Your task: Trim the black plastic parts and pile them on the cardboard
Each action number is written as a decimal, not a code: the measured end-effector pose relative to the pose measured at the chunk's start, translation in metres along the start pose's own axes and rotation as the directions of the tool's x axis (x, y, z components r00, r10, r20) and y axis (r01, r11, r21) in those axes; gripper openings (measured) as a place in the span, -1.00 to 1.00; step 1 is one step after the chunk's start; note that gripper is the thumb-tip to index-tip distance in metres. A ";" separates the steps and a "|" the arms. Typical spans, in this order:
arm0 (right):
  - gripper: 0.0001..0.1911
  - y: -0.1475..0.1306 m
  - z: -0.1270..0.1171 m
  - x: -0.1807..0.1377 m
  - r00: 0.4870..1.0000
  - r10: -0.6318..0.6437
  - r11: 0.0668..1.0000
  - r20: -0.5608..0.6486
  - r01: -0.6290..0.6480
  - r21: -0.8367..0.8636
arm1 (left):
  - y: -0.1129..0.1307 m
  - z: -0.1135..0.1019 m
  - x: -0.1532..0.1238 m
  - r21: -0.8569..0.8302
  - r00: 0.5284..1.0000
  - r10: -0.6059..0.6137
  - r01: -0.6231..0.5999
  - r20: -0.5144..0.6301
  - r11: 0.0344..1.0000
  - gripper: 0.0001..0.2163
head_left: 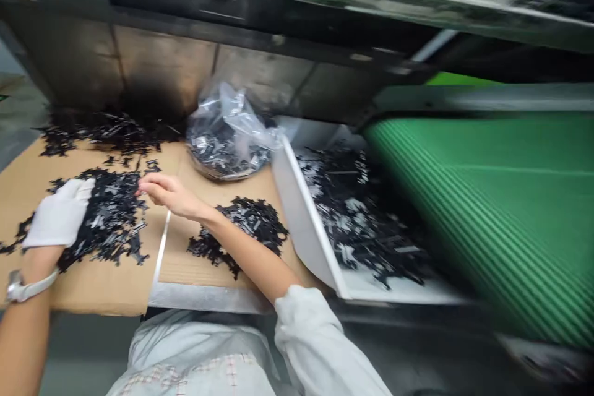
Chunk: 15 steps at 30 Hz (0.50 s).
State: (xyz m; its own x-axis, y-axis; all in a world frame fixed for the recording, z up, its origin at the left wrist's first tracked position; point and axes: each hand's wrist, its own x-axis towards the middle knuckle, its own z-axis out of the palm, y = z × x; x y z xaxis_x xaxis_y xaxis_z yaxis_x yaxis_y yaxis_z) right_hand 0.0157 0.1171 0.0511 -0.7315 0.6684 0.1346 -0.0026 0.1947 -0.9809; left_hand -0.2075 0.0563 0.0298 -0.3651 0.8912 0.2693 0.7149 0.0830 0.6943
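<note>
My left hand [59, 210], in a white glove and with a watch on the wrist, lies against the left side of a pile of small black plastic parts [109, 216]. Its fingers are stretched out over the pile's edge. At the right side of the same pile, my bare right hand [167, 193] has thumb and fingers pinched together; whatever is between them is too small to make out. Under my right forearm sits a smaller pile of the same black parts [248, 223].
Cardboard sheets [185, 260] cover the bench. More black parts [116, 130] lie along the back. A clear plastic bag [227, 142] of parts stands behind the small pile. Right of it are a white tray [310, 216] of parts and a green conveyor belt [501, 198]. A metal machine frame overhangs the bench.
</note>
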 end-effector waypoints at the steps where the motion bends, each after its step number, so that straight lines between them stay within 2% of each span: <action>1: -0.82 0.000 -0.003 -0.001 1.000 0.001 1.000 -0.017 -0.001 -0.009 | -0.008 -0.001 0.004 0.162 0.997 0.029 -0.040 0.070 0.986 -0.76; 2: -0.85 -0.001 -0.005 -0.001 0.999 -0.002 1.000 -0.033 0.001 -0.025 | -0.015 -0.001 0.007 0.317 0.993 0.039 -0.073 0.113 0.945 -0.69; 4: -0.88 -0.003 -0.006 -0.003 0.998 -0.020 0.996 -0.060 0.015 -0.090 | -0.022 -0.002 0.013 0.501 0.987 0.039 -0.113 0.157 0.858 -0.61; 6: -0.88 -0.005 -0.006 -0.006 0.993 -0.047 0.980 -0.106 0.025 -0.199 | -0.021 -0.004 0.017 0.538 0.989 0.023 -0.101 0.149 0.837 -0.61; 8: -0.86 -0.007 -0.005 -0.010 0.984 -0.066 0.955 -0.165 0.015 -0.296 | -0.012 -0.008 0.018 0.505 0.996 0.009 -0.054 0.091 0.861 -0.61; 11: -0.84 -0.009 -0.004 -0.016 0.970 -0.072 0.931 -0.231 -0.018 -0.365 | 0.014 -0.012 0.009 0.342 0.994 0.047 -0.010 -0.099 0.940 -0.61; 13: -0.84 -0.011 -0.002 -0.019 0.963 -0.076 0.920 -0.259 -0.033 -0.391 | 0.034 -0.009 -0.006 0.090 0.974 0.054 -0.035 -0.220 0.995 -0.67; 14: -0.84 -0.013 0.000 -0.020 0.960 -0.077 0.912 -0.270 -0.041 -0.407 | 0.044 -0.004 -0.015 -0.113 0.975 0.003 -0.028 -0.220 0.993 -0.70; 15: -0.84 -0.014 0.002 -0.021 0.958 -0.078 0.904 -0.276 -0.049 -0.424 | 0.054 0.003 -0.023 -0.184 0.973 -0.018 -0.026 -0.230 0.983 -0.71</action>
State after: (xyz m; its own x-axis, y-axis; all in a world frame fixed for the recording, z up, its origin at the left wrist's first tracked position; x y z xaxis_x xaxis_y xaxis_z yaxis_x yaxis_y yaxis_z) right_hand 0.0295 0.0984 0.0619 -0.5124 0.8233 0.2441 0.3220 0.4478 -0.8341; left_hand -0.1589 0.0419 0.0589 -0.5051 0.7630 0.4034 0.6020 -0.0235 0.7982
